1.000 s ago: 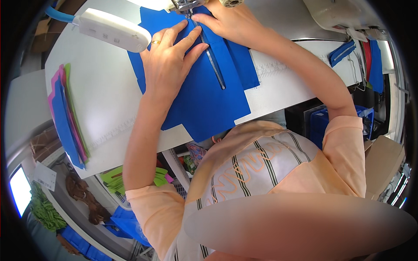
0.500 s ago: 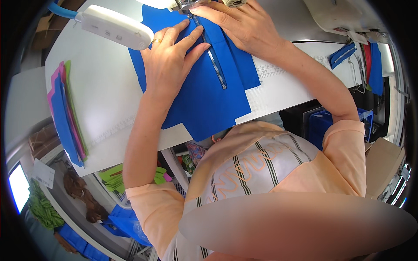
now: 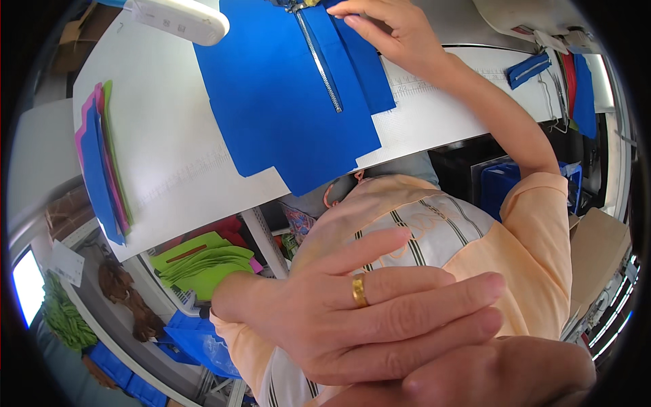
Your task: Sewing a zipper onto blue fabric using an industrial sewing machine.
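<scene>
A blue fabric piece (image 3: 285,125) lies on the white table, its far end running under the metal presser foot (image 3: 296,5) of a sewing machine at the top edge. A silver metal zipper (image 3: 319,61) runs along the fabric toward me. My right hand (image 3: 400,34) is just right of the foot, thumb and index finger apart and curved over the fabric's far right part; no grip on it shows. Close in front of me, off the table, my left hand (image 3: 380,319) is raised with its fingers stretched out. It wears a gold ring (image 3: 359,290) and holds nothing visible.
A white lamp-like device (image 3: 180,19) hangs over the table's far left. Pink, blue and green fabric pieces (image 3: 105,163) lie at the left edge. Another blue zippered piece (image 3: 527,70) lies at right. Green pieces (image 3: 203,261) fill a bin below the table.
My left hand has left the fabric and come up toward me. My right hand has shifted slightly, still beside the foot. The view has moved, so the table appears higher.
</scene>
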Demonstrator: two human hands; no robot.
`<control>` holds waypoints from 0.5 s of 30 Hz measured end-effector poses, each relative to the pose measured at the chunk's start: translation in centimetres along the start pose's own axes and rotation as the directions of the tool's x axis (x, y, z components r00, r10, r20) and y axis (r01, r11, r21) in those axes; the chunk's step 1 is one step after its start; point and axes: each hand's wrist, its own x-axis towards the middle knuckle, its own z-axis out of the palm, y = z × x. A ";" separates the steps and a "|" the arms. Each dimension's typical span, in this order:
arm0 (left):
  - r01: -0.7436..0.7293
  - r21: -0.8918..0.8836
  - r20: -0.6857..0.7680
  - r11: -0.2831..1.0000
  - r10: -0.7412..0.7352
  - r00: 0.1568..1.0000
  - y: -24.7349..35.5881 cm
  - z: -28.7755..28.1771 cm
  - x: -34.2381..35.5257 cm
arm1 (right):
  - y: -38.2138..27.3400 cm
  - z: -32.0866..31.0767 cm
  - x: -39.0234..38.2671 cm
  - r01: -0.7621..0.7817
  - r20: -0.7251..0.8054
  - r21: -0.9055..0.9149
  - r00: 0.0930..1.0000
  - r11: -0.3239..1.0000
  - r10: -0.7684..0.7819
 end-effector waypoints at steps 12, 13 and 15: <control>0.363 0.404 -0.085 0.840 -0.360 0.929 -0.2 -2.5 -3.9 | -6.4 -2.4 -6.0 0.345 0.224 -0.099 0.922 0.933 -0.317; 0.424 0.512 -0.192 0.747 -0.382 0.904 -1.6 -0.8 -4.0 | -6.6 -1.8 -5.7 0.382 0.214 -0.114 0.911 0.917 -0.352; 0.469 0.593 -0.284 0.654 -0.375 0.882 -5.9 0.4 -3.9 | -7.7 -1.7 -4.2 0.295 0.139 -0.072 0.949 0.953 -0.283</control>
